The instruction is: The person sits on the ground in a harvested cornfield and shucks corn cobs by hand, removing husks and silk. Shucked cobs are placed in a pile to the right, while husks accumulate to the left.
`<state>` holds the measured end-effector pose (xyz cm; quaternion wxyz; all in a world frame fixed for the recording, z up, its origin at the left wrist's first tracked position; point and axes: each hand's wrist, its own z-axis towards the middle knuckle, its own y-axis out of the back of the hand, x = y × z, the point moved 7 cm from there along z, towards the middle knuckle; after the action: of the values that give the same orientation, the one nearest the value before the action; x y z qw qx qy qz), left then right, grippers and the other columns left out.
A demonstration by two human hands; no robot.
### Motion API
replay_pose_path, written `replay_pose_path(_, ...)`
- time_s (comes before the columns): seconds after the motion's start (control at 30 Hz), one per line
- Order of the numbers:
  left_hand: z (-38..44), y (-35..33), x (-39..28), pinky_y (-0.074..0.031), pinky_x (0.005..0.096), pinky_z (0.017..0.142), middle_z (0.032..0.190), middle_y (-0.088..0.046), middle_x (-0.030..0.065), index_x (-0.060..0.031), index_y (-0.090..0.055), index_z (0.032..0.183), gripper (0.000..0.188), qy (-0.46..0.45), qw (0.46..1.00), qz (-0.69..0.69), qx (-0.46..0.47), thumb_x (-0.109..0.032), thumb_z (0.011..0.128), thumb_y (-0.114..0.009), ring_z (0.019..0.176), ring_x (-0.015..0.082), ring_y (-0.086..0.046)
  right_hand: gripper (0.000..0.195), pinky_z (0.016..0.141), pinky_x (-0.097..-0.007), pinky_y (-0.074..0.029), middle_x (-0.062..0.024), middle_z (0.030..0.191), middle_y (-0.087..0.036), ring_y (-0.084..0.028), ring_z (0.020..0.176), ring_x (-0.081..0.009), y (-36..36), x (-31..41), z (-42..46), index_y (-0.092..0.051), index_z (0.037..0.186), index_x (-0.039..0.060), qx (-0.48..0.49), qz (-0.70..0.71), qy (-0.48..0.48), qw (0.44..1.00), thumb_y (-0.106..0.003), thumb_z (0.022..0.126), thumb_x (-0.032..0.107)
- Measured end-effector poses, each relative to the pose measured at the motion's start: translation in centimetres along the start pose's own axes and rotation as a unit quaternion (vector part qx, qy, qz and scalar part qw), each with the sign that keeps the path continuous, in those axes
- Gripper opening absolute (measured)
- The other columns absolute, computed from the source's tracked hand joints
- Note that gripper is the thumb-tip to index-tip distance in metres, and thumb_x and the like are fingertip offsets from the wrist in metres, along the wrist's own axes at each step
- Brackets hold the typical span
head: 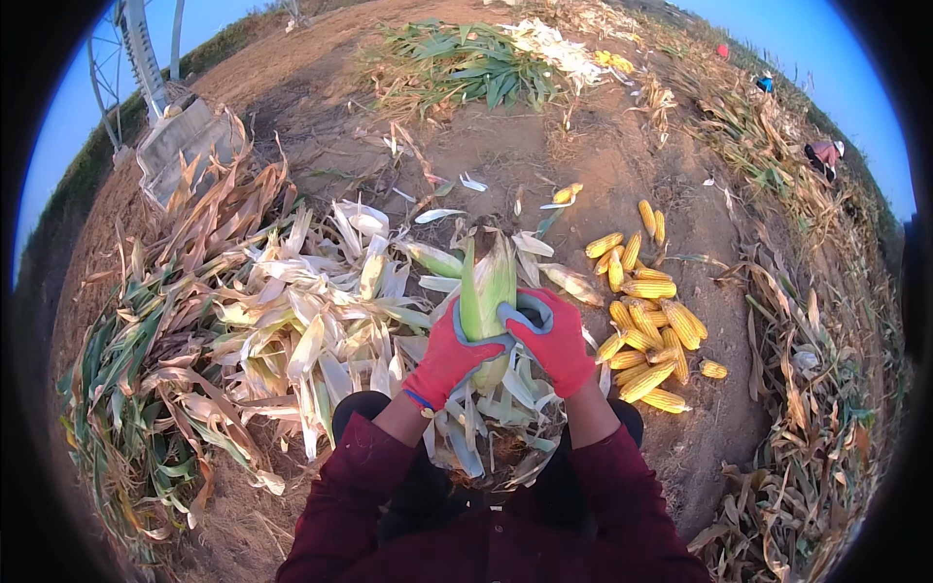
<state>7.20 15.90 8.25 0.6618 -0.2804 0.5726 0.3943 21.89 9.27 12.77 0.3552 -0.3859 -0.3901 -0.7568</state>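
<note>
An ear of corn in its green husk (494,280) stands upright between my hands, its dark silk end pointing away from me. My left hand (458,350), in a red glove with grey palm coating, is closed around the husk's lower left side. On the right side, my right hand (548,331), gloved alike, grips the husk with thumb and fingers. Loose pale husks (313,321) lie heaped to the left and beneath the ear. A pile of husked yellow corn cobs (649,321) rests on the soil to the right. Another ear in dry husk (572,283) lies just beyond my right hand.
Cut corn stalks (131,408) are heaped along the left, and dry stalks (794,379) line the right. Ahead lie green stalks (474,62) and more yellow cobs (612,60). A concrete footing (186,146) stands at upper left. A person (825,157) bends in the field far right.
</note>
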Motion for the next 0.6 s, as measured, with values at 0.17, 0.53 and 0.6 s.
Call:
replay_pose_path(0.17, -0.1, -0.3, -2.0, -0.048, 0.0350, 0.092, 0.124, -0.059, 0.0140, -0.0024, -0.040, 0.138, 0.093, 0.009, 0.994, 0.107, 0.010, -0.026, 0.061, -0.087, 0.110, 0.0227, -0.060, 0.025, 0.061, -0.0346, -0.050, -0.0127, 0.082, -0.065, -0.063, 0.068, -0.0282, 0.5, -0.1, -0.1, -0.068, 0.098, 0.0050, 0.018, -0.077, 0.028, 0.996, -0.069, 0.080, 0.023)
replay_pose_path(0.53, -0.7, -0.6, -3.6, -0.048, 0.0332, 0.093, 0.123, -0.059, 0.0110, -0.0023, -0.040, 0.138, 0.092, -0.021, 0.994, 0.102, 0.038, -0.021, 0.062, -0.087, 0.110, 0.0209, -0.059, 0.020, 0.059, -0.0331, -0.046, -0.0132, 0.076, -0.063, -0.056, 0.060, -0.0197, -0.9, -6.0, -0.8, -0.064, 0.084, 0.0010, -0.019, -0.013, -0.135, 0.991, -0.066, 0.082, 0.020)
replay_pose_path(0.6, -1.0, -0.8, -3.0, -0.048, 0.0327, 0.093, 0.122, -0.059, 0.0089, -0.0026, -0.042, 0.137, 0.086, -0.023, 0.998, -0.015, 0.064, -0.016, 0.063, -0.085, 0.110, 0.0202, -0.059, 0.022, 0.060, -0.0314, -0.046, -0.0108, 0.075, -0.064, -0.055, 0.061, -0.0165, -3.1, -10.0, -1.1, -0.063, 0.083, -0.0005, -0.048, 0.114, -0.222, 0.967, -0.064, 0.085, 0.021)
